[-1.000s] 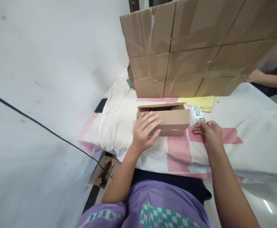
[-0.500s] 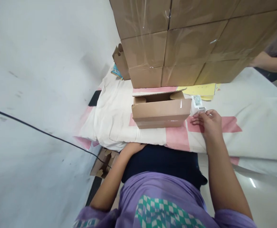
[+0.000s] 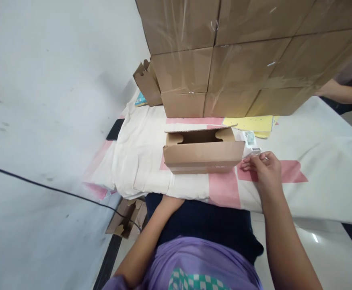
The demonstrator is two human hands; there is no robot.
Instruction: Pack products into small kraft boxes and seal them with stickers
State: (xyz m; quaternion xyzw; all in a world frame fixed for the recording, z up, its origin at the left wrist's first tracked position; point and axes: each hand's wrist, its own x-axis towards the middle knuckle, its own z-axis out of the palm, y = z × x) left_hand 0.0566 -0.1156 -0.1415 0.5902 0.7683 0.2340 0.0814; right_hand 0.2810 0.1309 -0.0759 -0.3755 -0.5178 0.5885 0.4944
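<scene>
An open brown cardboard box (image 3: 202,155) lies on the cloth-covered table (image 3: 314,161) in front of me, its flaps up and its inside dark. My right hand (image 3: 264,166) rests on the cloth just right of the box, fingers curled together and pinching the near edge of a small white packet (image 3: 251,143). My left forearm runs down to the table's front edge, where my left hand (image 3: 170,200) is tucked below the cloth with its fingers hidden.
A wall of taped cardboard cartons (image 3: 239,60) stands at the back of the table. Yellow paper (image 3: 256,124) lies under it. Another person's arm (image 3: 344,90) shows at the far right. Flattened cardboard (image 3: 126,217) lies on the floor by the white wall.
My left hand has left the box and dropped below the table's front edge. My right hand has stayed at the small white packet. The view has tilted down.
</scene>
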